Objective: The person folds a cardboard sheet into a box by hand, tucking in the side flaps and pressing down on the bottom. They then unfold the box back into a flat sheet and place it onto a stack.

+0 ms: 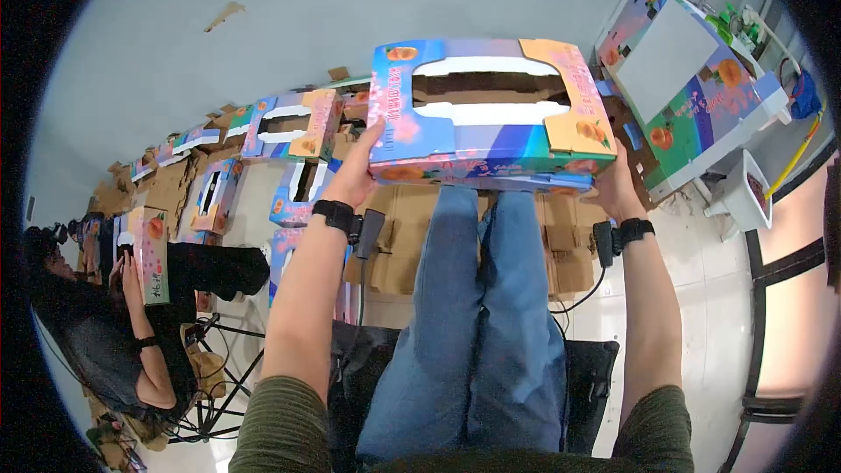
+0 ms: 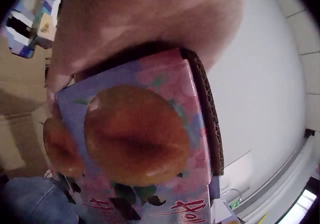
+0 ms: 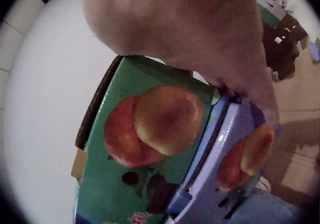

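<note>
A printed cardboard fruit box (image 1: pixel 491 144) is held up above the person's knees in the head view. Peaches and pink blossoms decorate it, and a wide window with white-edged flaps shows its brown inside. The left hand (image 1: pixel 357 166) grips its left end and the right hand (image 1: pixel 620 186) grips its right end. In the left wrist view, the left hand (image 2: pixel 150 24) lies over the edge of a peach-printed side (image 2: pixel 140 134). The right hand (image 3: pixel 190 29) covers the edge of the green side (image 3: pixel 155 129) in the right wrist view. Many fingertips are hidden by the box.
Flattened brown cardboard (image 1: pixel 399 245) lies on the floor below. Similar boxes (image 1: pixel 293 123) stand to the left, where another person (image 1: pixel 105 342) handles a box (image 1: pixel 153 254). At right are a large printed box (image 1: pixel 692 88) and a white bin (image 1: pixel 745 193). A grey wall (image 1: pixel 307 17) runs behind.
</note>
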`<state>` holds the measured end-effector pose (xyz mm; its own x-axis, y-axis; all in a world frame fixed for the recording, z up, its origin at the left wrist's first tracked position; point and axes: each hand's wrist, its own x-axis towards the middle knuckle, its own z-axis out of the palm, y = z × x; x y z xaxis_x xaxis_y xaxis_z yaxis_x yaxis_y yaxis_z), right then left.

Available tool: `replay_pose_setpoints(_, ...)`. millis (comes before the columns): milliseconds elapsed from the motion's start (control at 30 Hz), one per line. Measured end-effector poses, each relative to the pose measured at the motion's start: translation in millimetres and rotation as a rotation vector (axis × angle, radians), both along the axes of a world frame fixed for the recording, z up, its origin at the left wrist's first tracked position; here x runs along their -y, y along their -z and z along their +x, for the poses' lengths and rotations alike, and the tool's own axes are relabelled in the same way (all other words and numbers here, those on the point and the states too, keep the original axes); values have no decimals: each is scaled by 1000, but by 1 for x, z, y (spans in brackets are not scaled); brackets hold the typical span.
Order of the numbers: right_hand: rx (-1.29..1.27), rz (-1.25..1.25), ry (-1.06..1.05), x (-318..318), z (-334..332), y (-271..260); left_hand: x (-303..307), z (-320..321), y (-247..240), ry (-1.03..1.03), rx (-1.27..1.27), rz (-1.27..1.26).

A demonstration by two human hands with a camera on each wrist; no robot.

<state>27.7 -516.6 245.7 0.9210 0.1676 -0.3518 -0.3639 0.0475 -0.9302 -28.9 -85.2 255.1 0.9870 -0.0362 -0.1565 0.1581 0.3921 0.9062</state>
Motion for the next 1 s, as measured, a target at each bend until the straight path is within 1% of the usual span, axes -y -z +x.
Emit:
replay_pose_setpoints(33,5,48,48,-1,7,10,0,-2,-6,19,-17,18)
replay_pose_setpoints(67,14,22,80,4,10,19,0,-6,-10,39,-40,35)
replay_pose_setpoints(100,19,-6,113,9,11,23,3,-9,-15,16,-50,77)
replay_pose_setpoints(167,141,-5,169,12,14,32,-1,-6,-7,2,-24,108)
replay_pose_setpoints(233,381,53,212,7,11,30,-1,-11,-11,-28,38,135)
replay_pose_setpoints(267,397,70,160,13,5,26,-2,-16,-12,-52,82,147)
replay_pose_setpoints(300,415,86,107,8,-17,1,-3,-23,-16,-77,130,160)
replay_pose_setpoints(333,429,103,54,5,-34,-14,-2,-36,-27,-53,141,156)
replay_pose_setpoints(367,333,32,-62,26,-35,-12,-3,-52,-41,-30,149,153)
replay_pose_setpoints(400,338,24,-41,25,-56,-27,0,-70,-57,-9,155,149)
replay_pose_setpoints(467,331,5,2,24,-123,-72,13,-112,-83,-18,125,212)
replay_pose_setpoints(567,215,-51,-2,58,-206,-74,27,-198,-102,7,56,221)
replay_pose_setpoints(600,221,-79,-37,66,-234,-77,32,-229,-107,12,23,216)
replay_pose_setpoints(667,168,-137,-67,71,-295,-94,35,-276,-98,38,-28,209)
replay_pose_setpoints(767,98,-156,-124,81,-350,-67,22,-322,-65,113,-102,179)
replay_pose_setpoints(833,93,-203,-84,73,-374,-49,22,-335,-52,70,-82,241)
replay_pose_setpoints(900,113,-271,-64,66,-388,-43,25,-341,-50,13,-63,319)
replay_pose_setpoints(1000,195,-426,-101,49,-396,-58,21,-345,-33,-46,66,883)
